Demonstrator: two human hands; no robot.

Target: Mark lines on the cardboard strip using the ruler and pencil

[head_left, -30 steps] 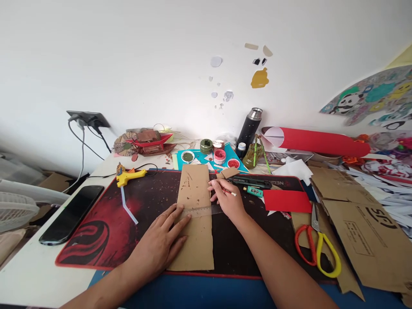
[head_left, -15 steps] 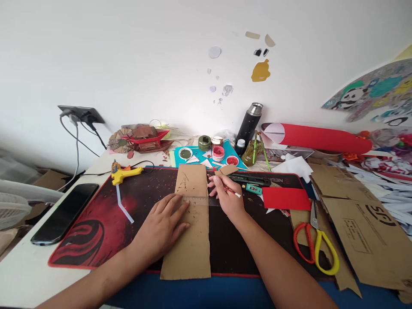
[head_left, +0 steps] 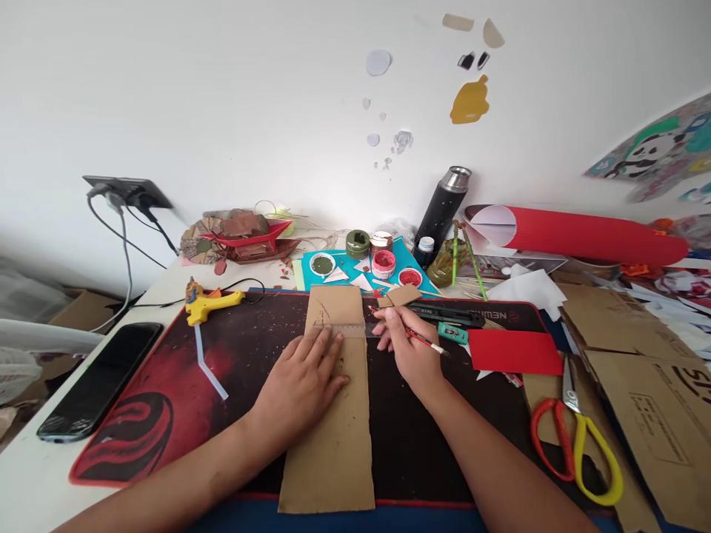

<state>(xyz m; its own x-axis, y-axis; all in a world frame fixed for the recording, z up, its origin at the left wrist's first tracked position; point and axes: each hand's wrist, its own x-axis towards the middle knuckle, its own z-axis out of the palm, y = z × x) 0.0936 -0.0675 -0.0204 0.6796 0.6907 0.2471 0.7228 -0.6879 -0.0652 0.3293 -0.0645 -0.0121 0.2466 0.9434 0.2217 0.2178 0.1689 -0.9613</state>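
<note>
A long strip of brown cardboard (head_left: 329, 470) lies lengthwise in front of me on a black and red desk mat (head_left: 422, 451). Across its upper part rests a clear ruler (head_left: 353, 331). My left hand (head_left: 303, 381) lies flat with fingers stretched, its fingertips pressing at the ruler's left part and the thumb on the cardboard. Pinched in my right hand (head_left: 414, 359) is a red pencil (head_left: 425, 340), tip pointing up-left, just right of the strip near the ruler's right part. Dark scratch-like marks show on the cardboard above the ruler.
Left are a yellow glue gun (head_left: 214, 305) and a phone (head_left: 103, 381). Paint pots (head_left: 383, 263) stand behind on blue paper, beside a black flask (head_left: 441, 203). At right lie red paper (head_left: 514, 352), scissors (head_left: 572, 429) and cardboard sheets (head_left: 649, 407).
The ruler and my left hand have slid farther up the cardboard, toward its far end. My right hand still holds the pencil beside the strip. The camera view has shifted slightly.
</note>
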